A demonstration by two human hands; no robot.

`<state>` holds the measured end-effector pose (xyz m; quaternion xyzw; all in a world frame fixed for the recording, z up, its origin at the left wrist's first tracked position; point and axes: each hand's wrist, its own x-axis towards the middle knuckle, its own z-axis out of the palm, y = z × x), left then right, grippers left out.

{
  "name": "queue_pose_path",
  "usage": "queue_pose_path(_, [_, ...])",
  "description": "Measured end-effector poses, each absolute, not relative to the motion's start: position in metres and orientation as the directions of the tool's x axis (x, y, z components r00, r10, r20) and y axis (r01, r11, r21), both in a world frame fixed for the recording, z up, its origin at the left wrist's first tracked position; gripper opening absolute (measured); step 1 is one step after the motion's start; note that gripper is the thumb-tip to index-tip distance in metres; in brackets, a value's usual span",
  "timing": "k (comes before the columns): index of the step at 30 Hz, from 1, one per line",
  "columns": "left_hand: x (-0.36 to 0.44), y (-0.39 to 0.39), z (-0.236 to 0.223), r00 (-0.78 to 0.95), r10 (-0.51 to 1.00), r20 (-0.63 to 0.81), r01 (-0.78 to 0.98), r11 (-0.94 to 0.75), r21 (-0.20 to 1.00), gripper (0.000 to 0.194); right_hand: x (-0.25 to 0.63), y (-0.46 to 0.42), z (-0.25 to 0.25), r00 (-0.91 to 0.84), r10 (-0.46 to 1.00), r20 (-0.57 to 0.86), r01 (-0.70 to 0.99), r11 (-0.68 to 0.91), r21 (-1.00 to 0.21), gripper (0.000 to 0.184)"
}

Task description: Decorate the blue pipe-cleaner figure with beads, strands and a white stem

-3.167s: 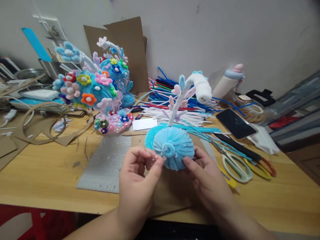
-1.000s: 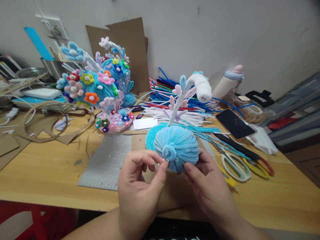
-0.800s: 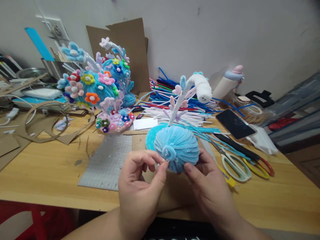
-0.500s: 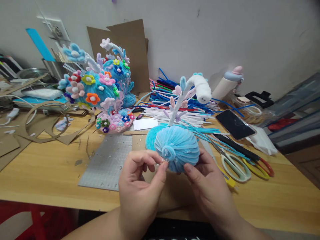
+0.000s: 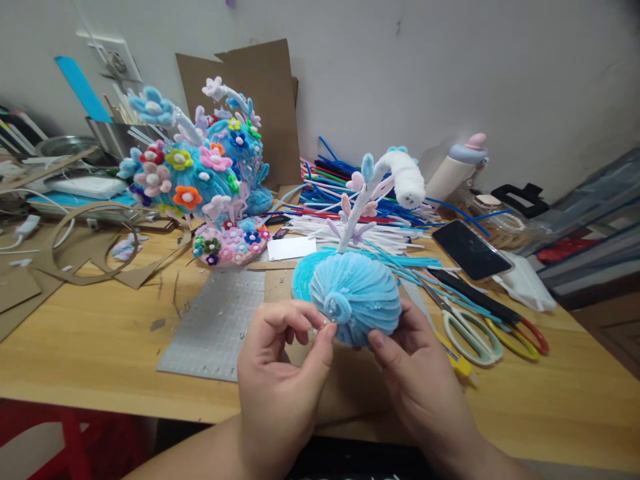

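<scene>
Two hands, both grasping. Left hand [image 5: 283,367]: 1, palm turned inward, thumb and index finger pinched on small clear beads [image 5: 320,327], bead count too small to tell, right at the dome's lower left edge; other fingers curled. Right hand [image 5: 425,370]: 1, coming in from the lower right, thumb on the front lower edge of the pale-blue ribbed fuzzy dome [image 5: 367,293], fingers wrapped behind its right side. Dome: 1, between the hands, coiled centre facing the camera and tilted left. Just behind it: 1 flat round turquoise fuzzy disc [image 5: 303,279], plus 1 white wrapped curved stem [image 5: 354,217] with a drooping white fuzzy end and small pink, blue and lilac petals. Under the hands: 1 brown cardboard sheet [image 5: 350,393] over 1 grey gridded cutting mat [image 5: 205,333]. To the right: 1 pair of scissors with white-and-green handles [image 5: 471,337], 1 tool with red and yellow handles [image 5: 517,340], 1 yellow cutter [image 5: 457,360], 1 black phone [image 5: 471,249]. Behind: 1 pile of multicoloured fuzzy sticks [image 5: 345,200], exact count can't be told. On the left: 2 blue fuzzy pieces covered in multicoloured flowers [image 5: 187,177], one nearer, one behind. All on 1 light wooden table [image 5: 100,360].
</scene>
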<state>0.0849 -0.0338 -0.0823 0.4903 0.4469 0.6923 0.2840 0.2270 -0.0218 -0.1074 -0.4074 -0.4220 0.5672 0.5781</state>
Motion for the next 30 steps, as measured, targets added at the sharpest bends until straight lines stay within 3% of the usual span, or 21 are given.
queue_pose_path(11, [0.081,-0.034,-0.088,-0.292,0.831,0.473,0.057,-0.478,0.876,0.026,0.226,-0.021,-0.101,-0.022,1.0,-0.018,-0.318,-0.024,-0.948,0.032])
queue_pose_path(17, [0.074,-0.034,-0.093,-0.225,0.785,0.578,0.246,-0.528,0.813,0.024,0.224,-0.022,-0.095,-0.009,0.999,-0.05,-0.334,-0.05,-0.941,0.031])
queue_pose_path(21, [0.069,-0.034,-0.094,-0.186,0.696,0.693,0.391,-0.595,0.702,0.025,0.224,-0.024,-0.095,-0.027,0.997,-0.066,-0.349,-0.072,-0.934,0.033])
queue_pose_path(25, [0.066,-0.035,-0.095,-0.141,0.631,0.763,0.444,-0.648,0.618,0.028,0.223,-0.025,-0.094,-0.052,0.995,-0.084,-0.364,-0.097,-0.926,0.032])
queue_pose_path(30, [0.063,-0.036,-0.093,-0.122,0.628,0.769,0.479,-0.641,0.6,0.025,0.224,-0.024,-0.096,-0.078,0.994,-0.077,-0.368,-0.1,-0.925,0.032])
